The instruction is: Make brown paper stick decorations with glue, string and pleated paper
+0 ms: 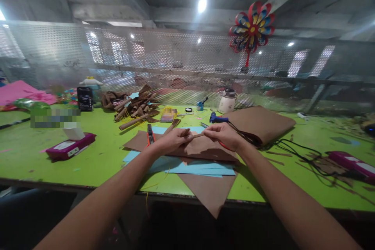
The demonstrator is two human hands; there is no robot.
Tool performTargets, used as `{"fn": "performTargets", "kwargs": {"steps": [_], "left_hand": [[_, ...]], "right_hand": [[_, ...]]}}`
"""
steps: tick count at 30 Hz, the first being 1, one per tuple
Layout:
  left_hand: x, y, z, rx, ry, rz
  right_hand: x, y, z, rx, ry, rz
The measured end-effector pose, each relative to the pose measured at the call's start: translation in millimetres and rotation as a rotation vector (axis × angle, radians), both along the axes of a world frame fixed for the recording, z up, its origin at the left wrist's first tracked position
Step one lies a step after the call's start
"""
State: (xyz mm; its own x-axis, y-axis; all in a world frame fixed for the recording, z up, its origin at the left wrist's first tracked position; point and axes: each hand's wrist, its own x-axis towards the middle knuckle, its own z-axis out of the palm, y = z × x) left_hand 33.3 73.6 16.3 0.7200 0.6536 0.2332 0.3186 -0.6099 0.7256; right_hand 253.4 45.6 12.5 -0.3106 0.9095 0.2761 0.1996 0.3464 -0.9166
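Observation:
A narrow strip of brown paper (pixel 197 136) stretches between my two hands. Its left end is pinched in my left hand (pixel 175 140), and a darker rolled end pokes up by the thumb. My right hand (pixel 223 134) grips the other end between thumb and fingertips. Below the hands lies a brown paper sheet (pixel 211 152) over light blue sheets (pixel 199 168), with a brown corner (pixel 209 193) hanging past the table edge. Part of a red handle (pixel 225 147) shows under my right hand. An orange-and-black tool (pixel 150 134) lies beside my left hand.
A blue glue gun (pixel 218 118) and folded brown paper (pixel 260 123) lie right, with black cables (pixel 304 152). Rolled brown paper pieces (pixel 137 107) are piled back left. A jug (pixel 227 101), a blue pot (pixel 200 106), a phone (pixel 85 99) and a purple tissue pack (pixel 70 147) stand around.

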Motion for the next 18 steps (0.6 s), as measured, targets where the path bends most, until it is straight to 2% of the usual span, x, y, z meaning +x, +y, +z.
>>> {"fn": "performTargets", "kwargs": {"steps": [5, 10, 15, 18], "left_hand": [[4.0, 1.0, -5.6, -0.102, -0.006, -0.037], [6.3, 3.8, -8.5, -0.107, -0.034, 0.041], [0.7, -0.9, -1.7, -0.405, -0.195, 0.011], [-0.5, -8.8, 2.0, -0.599, -0.249, -0.010]], "right_hand": [[2.4, 0.3, 1.7, -0.024, -0.004, 0.034], [-1.7, -2.3, 3.8, -0.043, 0.077, 0.059], [-2.3, -3.8, 4.7, -0.093, 0.343, 0.115], [-4.8, -8.8, 7.0, -0.137, 0.328, 0.241]]}}
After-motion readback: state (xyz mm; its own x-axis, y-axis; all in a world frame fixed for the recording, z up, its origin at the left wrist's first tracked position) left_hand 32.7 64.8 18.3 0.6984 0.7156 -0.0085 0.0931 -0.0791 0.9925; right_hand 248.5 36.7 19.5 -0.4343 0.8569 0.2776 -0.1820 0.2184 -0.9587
